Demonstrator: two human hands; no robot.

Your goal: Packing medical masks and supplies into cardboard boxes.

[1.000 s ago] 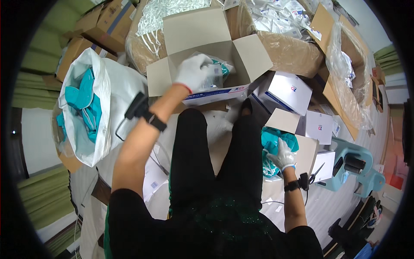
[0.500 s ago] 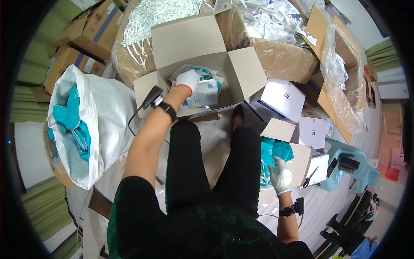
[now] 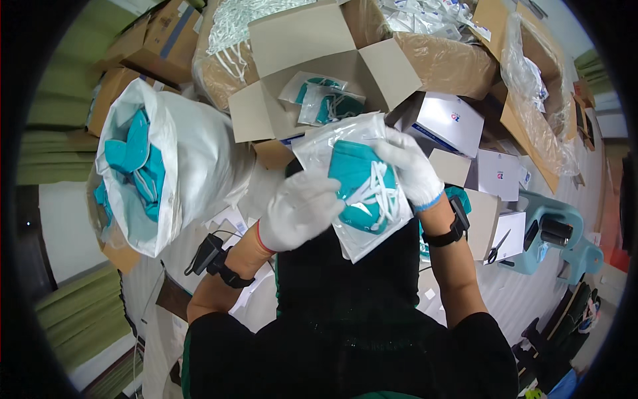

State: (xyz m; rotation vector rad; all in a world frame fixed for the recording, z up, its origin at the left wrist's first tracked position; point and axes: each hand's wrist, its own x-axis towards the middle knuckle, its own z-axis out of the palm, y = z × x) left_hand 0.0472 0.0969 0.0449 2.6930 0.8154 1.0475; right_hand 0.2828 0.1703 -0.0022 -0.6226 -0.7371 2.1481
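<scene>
A teal face mask (image 3: 355,173) with white straps shows in a clear plastic bag (image 3: 355,249) above my lap. My right hand (image 3: 407,166), in a white glove with a blue cuff, grips the bag's upper right edge, thumb side over the plastic. My left hand (image 3: 300,211), in a white glove with a red cuff, is slightly blurred; its fingers stretch out to the mask's left edge, and whether they touch is unclear. Beyond my hands, an open carton (image 3: 299,43) holds several bagged teal masks (image 3: 332,105).
On the left stands a white sack (image 3: 206,139) of teal masks. Behind are cartons with white straps (image 3: 249,26) and printed packets (image 3: 432,16). At the right are white boxes (image 3: 446,123), scissors (image 3: 498,247) and a light-blue plastic stool (image 3: 531,259).
My left hand has come back from the open carton, and my right hand has left the small box of masks. Both are now together over my lap at the bagged mask.
</scene>
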